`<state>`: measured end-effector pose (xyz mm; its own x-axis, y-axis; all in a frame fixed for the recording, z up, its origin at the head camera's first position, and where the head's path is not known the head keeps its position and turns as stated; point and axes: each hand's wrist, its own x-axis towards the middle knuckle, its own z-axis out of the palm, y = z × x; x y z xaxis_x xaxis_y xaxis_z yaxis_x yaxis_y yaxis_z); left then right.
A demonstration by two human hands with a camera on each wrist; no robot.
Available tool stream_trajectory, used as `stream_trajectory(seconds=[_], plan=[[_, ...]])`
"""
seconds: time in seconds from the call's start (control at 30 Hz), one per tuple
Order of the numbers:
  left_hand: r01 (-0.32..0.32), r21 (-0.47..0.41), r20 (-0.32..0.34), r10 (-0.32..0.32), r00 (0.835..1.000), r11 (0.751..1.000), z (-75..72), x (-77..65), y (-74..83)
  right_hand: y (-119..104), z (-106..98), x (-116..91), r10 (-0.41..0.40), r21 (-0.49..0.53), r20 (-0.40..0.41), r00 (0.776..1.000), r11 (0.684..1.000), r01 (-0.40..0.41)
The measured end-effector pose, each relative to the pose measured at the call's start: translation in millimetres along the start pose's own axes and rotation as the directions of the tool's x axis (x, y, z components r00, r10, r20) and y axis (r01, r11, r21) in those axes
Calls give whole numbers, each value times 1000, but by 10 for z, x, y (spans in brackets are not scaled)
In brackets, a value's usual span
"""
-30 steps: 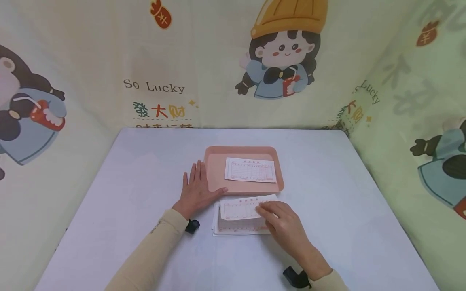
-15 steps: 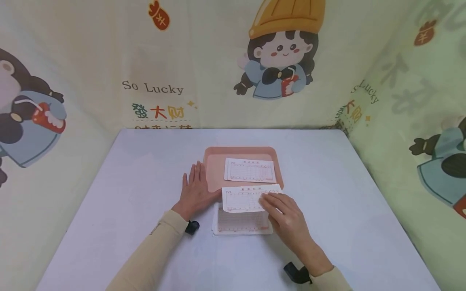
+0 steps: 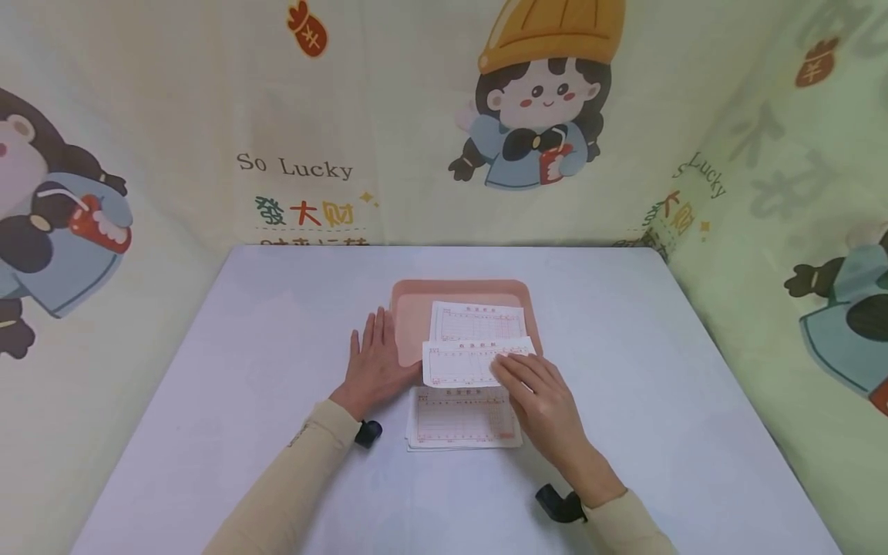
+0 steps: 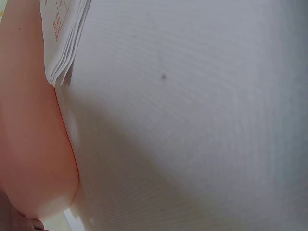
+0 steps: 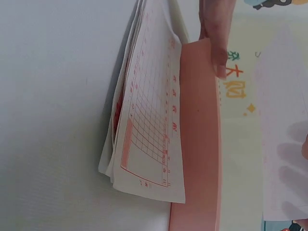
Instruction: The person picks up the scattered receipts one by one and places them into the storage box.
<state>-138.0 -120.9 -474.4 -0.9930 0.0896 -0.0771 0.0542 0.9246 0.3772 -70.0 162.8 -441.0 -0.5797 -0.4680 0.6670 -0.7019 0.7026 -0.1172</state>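
Note:
My right hand (image 3: 544, 401) pinches a thin printed form slip (image 3: 454, 366) by its right part. The slip hangs over the near rim of a pink tray (image 3: 409, 312). In the right wrist view that slip (image 5: 284, 120) shows finger shadows through the paper. Below it on the table lies a stack of similar slips (image 3: 465, 424), its edges uneven. More slips (image 3: 479, 317) lie inside the tray, partly covered by the held one. My left hand (image 3: 375, 370) rests at the tray's left side, fingers straight, thumb along the near rim.
A white table (image 3: 277, 308) bears the tray and the slips. Cream cloth with cartoon prints (image 3: 541, 116) hangs behind and at both sides. In the left wrist view, the stack's corner (image 4: 62, 43) stands close to the tray wall (image 4: 38, 134).
My right hand has lifted the slip off the stack and moved it forward over the tray's near rim. More of the stack beneath is uncovered. My left hand has stayed at the tray.

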Motion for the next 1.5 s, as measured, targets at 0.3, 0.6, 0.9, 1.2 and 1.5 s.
stream_trajectory(seconds=[0.3,0.6,0.9,1.2,1.5], plan=[[4,6,-7,-4,1000,1000,2,-9,7,84,102,84,34,-35,30,999,999,-33],[-6,23,-17,7,1000,1000,-19,-24,4,208,224,191,60,-46,53,997,997,-58],[-5,18,1,5,1000,1000,-39,-30,10,286,309,253,127,-75,125,984,990,-118],[-10,11,2,10,1000,1000,-21,-39,11,337,379,300,142,-68,148,979,989,-133],[-9,16,4,9,1000,1000,2,-27,2,358,493,274,142,-64,157,977,989,-133]])
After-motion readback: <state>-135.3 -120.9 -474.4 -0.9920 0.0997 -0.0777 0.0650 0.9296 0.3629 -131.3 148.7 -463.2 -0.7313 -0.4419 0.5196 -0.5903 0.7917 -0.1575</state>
